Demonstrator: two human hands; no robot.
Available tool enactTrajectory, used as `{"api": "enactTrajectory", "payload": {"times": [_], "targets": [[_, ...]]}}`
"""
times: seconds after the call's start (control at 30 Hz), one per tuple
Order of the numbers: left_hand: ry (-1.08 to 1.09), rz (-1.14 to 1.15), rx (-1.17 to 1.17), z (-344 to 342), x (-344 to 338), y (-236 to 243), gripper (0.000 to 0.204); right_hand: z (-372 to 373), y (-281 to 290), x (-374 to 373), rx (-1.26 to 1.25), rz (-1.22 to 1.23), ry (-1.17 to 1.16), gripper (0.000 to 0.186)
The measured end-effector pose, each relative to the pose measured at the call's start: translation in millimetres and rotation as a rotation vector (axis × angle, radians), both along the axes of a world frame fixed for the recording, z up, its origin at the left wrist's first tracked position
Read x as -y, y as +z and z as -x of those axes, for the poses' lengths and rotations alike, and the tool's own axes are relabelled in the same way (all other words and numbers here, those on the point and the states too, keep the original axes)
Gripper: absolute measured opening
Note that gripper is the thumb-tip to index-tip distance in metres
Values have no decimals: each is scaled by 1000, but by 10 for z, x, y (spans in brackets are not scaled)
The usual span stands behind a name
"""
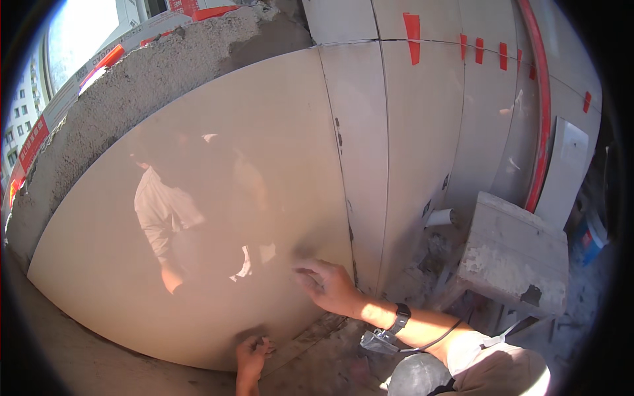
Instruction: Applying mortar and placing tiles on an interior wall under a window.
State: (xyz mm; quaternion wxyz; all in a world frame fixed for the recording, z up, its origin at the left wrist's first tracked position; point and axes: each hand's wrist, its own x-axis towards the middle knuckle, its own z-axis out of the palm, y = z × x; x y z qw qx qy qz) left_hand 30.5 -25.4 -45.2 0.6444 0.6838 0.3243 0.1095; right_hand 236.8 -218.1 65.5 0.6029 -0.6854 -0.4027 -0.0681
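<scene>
A large glossy beige tile stands against a rough cement wall, reflecting figures. My right hand is at its lower right, fingertips bent toward the surface and apart, holding nothing visible; a dark band and cabled device circle that wrist. My left hand is lower, at the tile's bottom part, fingers curled; what lies between them is too small to make out. Narrower upright tiles with red tabs adjoin the large tile on the right.
A dusty stool stands right, beside a white pipe stub and a blue-and-white bucket. A red pipe runs up the wall near a pale board. Cement ledge and window are at upper left; rubble covers the floor.
</scene>
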Motion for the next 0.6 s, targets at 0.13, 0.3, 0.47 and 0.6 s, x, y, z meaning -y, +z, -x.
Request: {"api": "enactTrajectory", "payload": {"times": [0.13, 0.3, 0.47, 0.6], "targets": [[-3, 6, -6, 44, -18, -58, 18, 8, -90, 37, -59, -11, 3, 18], [8, -13, 49, 45, -77, 23, 21, 24, -22, 50, -85, -4, 11, 18], [25, -8, 11, -105, -100, 415, 17, -5, 325, 44, 77, 40, -56, 17], [-89, -185, 232, -334, -134, 1071, 17, -69, 960, -67, 363, -140, -87, 19]]}}
